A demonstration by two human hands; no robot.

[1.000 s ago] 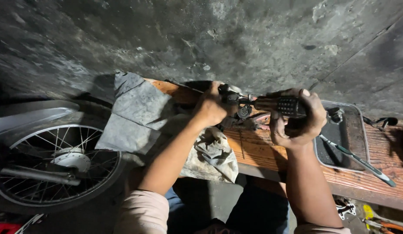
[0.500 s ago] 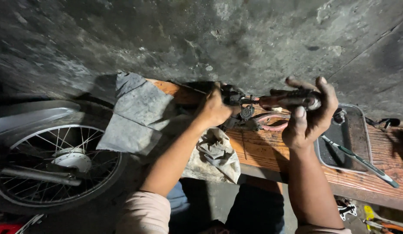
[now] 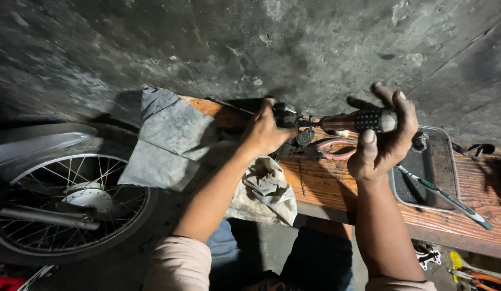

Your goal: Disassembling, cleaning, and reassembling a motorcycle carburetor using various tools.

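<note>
My left hand (image 3: 264, 132) is closed around a small dark metal part (image 3: 293, 117), pinning it to the wooden bench (image 3: 326, 186). A screwdriver (image 3: 353, 123) with a striped, black-studded handle points left into that part. My right hand (image 3: 388, 145) has the handle's end against its palm, thumb below and fingers loosely splayed above it. Pliers with pink handles (image 3: 336, 151) lie on the bench just under the screwdriver shaft. How the part is fastened is hidden by my left hand.
A metal tray (image 3: 450, 161) sits at the bench's right with a long green-handled tool (image 3: 450, 196) across it. A crumpled rag (image 3: 264, 188) hangs off the bench front, a grey cloth (image 3: 169, 140) to the left. A spoked motorcycle wheel (image 3: 67, 210) stands at far left; tools (image 3: 471, 275) lie on the floor.
My right hand went from wrapped tightly around the screwdriver handle to fingers spread with the palm at its end, and it rose slightly. My left hand stayed on the part.
</note>
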